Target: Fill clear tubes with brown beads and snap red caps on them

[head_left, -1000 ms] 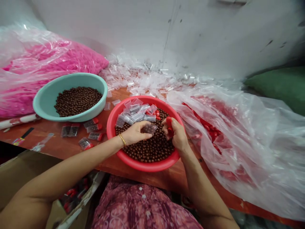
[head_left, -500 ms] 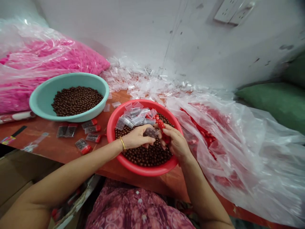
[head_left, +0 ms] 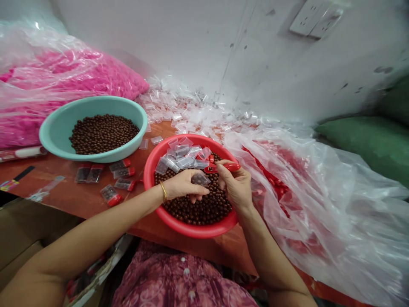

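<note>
My left hand (head_left: 186,186) grips a small clear plastic case (head_left: 200,179) with dark contents, over the red basin (head_left: 200,231). In my right hand (head_left: 235,184) is a red plastic piece (head_left: 223,168), lying nearly level, its looped end pointing left toward the case but apart from it. Brown round beads (head_left: 204,209) fill the basin beneath both hands. A heap of empty clear cases (head_left: 183,155) rests on the beads at the back, with a few red pieces beside it, partly hidden by my right hand.
At left stands a teal basin (head_left: 47,134) of brown beads, with several filled red-capped cases (head_left: 110,195) before it. Loose clear cases (head_left: 191,113) lie along the wall. A pink-filled bag (head_left: 79,70) is at far left. A clear bag (head_left: 345,204) with red pieces spreads right.
My right hand has drawn slightly right, away from the clear case, and the red piece has turned from upright to nearly level. My left hand has stayed almost still with the case.
</note>
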Demonstrator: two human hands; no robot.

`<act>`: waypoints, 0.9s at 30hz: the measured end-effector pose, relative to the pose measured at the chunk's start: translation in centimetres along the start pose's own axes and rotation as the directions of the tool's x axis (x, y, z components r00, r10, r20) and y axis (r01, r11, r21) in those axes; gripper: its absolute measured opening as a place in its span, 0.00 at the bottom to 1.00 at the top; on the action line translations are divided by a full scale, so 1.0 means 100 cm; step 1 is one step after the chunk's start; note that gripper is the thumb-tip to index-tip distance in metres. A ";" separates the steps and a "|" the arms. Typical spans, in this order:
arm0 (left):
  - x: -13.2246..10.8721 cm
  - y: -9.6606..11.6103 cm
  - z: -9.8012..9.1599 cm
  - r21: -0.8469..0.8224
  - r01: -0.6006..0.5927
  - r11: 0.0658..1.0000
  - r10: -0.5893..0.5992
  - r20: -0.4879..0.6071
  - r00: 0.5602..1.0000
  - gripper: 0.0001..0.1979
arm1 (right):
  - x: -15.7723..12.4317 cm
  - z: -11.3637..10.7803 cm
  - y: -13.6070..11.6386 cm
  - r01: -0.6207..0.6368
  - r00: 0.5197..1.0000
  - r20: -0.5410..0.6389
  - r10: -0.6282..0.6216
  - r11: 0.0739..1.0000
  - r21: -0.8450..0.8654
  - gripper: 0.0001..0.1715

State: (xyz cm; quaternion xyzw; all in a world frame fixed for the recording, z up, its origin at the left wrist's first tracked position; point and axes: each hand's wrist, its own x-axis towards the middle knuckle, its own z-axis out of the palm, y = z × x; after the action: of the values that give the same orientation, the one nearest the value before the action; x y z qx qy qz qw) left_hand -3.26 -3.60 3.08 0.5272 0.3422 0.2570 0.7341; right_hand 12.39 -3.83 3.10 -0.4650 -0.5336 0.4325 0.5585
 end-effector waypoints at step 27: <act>0.000 -0.008 0.001 0.524 -0.098 0.846 0.259 -0.243 0.935 0.05 | -0.029 -0.022 0.009 0.772 0.625 0.578 -0.524 0.527 -0.356 0.41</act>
State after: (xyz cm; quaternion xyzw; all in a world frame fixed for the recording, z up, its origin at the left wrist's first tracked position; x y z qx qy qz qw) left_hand -3.11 -3.88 2.38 0.6843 0.4549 0.3046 0.4817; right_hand 14.45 -6.61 1.65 -0.2713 -0.8756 0.0886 0.3897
